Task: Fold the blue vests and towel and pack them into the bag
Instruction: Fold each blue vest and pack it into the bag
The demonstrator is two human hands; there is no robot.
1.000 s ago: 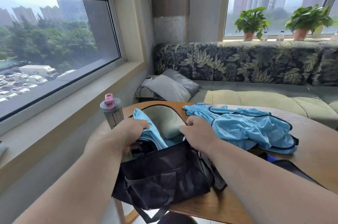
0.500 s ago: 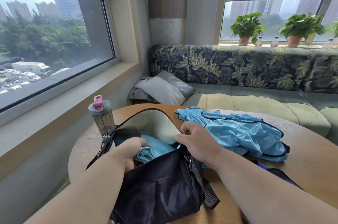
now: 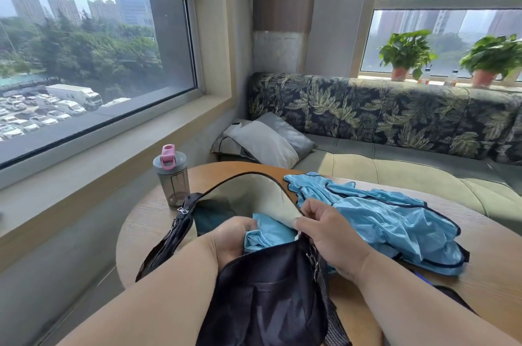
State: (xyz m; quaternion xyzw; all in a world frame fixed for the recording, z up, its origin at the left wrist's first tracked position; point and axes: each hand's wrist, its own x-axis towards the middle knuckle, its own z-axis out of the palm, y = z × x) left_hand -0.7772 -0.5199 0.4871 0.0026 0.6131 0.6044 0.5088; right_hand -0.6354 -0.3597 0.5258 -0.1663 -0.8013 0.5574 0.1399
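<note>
A person sits at a round wooden table (image 3: 147,221) by a corner window, both bare forearms reaching forward into a dark bag (image 3: 271,297) at the near edge. The bag's mouth gapes wide, its pale lining showing on the far flap. The left hand (image 3: 228,241) is sunk into the opening, fingers curled around a bundle of light blue cloth (image 3: 268,235) that lies inside the bag — whether it is a vest or the towel cannot be told. The right hand (image 3: 330,235) pinches the bag's rim at its right side, thumb and fingers closed on the edge of the lining. Just right of the bag, touching it, a heap of blue vests (image 3: 389,218) with dark trim lies unfolded on the table. On the far left of the table stands a grey bottle (image 3: 171,176) with a pink cap, upright. Beyond the table is a leaf-patterned sofa (image 3: 395,119) with a grey cushion (image 3: 268,139) — two potted plants (image 3: 406,51) sit on the sill behind it.
</note>
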